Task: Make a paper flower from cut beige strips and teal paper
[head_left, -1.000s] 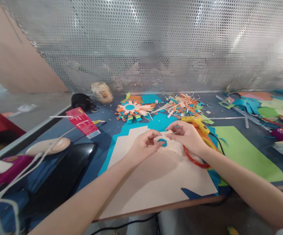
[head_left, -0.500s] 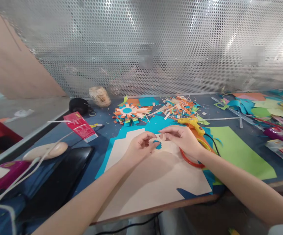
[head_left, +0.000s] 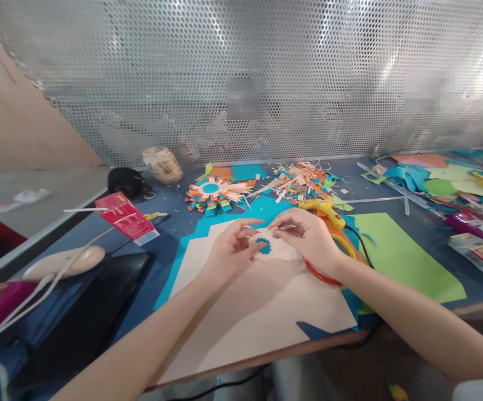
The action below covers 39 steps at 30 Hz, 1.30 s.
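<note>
A small blue fringed paper circle (head_left: 263, 246) lies on a cream sheet (head_left: 249, 312) between my hands. My left hand (head_left: 228, 253) hovers just left of it, fingers curled loosely and partly spread, index finger stretched out above it. My right hand (head_left: 308, 236) is to its right, fingertips pinched on a thin pale paper strip (head_left: 285, 227) pointing toward the circle. A finished paper flower (head_left: 213, 195) of orange, cream and blue strips lies further back.
A yellow glue gun (head_left: 322, 210) and red-handled scissors (head_left: 328, 262) lie under my right wrist. A green sheet (head_left: 400, 256) is at the right, paper scraps (head_left: 299, 181) behind. Red packet (head_left: 126, 218), black tray (head_left: 91, 317) and cords sit left. A perforated metal screen (head_left: 241, 78) closes the back.
The view has drifted slightly. My left hand let go of the blue circle and its fingers have opened; the right hand stays pinched close above it.
</note>
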Each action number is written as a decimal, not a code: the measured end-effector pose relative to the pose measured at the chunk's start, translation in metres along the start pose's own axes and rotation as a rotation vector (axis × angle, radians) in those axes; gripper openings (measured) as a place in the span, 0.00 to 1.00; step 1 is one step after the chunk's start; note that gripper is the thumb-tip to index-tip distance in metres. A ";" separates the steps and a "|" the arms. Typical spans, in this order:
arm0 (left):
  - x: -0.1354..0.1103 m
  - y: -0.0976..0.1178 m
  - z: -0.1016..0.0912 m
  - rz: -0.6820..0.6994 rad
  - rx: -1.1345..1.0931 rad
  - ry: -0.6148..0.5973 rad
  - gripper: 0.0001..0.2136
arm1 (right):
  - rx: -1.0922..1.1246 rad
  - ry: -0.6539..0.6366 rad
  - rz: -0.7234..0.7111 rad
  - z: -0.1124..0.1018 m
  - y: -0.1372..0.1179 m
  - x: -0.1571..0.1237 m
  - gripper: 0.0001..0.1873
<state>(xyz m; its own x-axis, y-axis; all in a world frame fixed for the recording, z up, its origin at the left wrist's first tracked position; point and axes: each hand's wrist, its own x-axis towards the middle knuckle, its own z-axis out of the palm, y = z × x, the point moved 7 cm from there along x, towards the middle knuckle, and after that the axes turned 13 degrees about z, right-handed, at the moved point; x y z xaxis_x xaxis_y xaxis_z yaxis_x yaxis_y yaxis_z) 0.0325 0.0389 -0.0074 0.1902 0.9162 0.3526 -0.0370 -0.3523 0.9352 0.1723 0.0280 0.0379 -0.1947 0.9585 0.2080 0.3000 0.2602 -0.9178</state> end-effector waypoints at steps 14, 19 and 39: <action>0.000 -0.002 0.002 0.092 0.383 -0.247 0.11 | -0.360 -0.034 -0.200 0.007 -0.003 -0.004 0.06; 0.003 0.004 0.002 0.165 0.518 -0.241 0.11 | -0.398 -0.088 -0.185 0.014 0.001 -0.004 0.06; 0.008 0.016 -0.014 0.416 0.704 -0.064 0.16 | -0.588 -0.033 -0.136 0.001 0.009 0.010 0.13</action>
<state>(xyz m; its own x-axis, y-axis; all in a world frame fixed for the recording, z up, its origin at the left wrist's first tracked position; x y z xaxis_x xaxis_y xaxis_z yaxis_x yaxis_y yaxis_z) 0.0200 0.0432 0.0104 0.3529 0.6793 0.6434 0.5034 -0.7175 0.4814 0.1722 0.0401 0.0311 -0.2939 0.9104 0.2911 0.7342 0.4101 -0.5411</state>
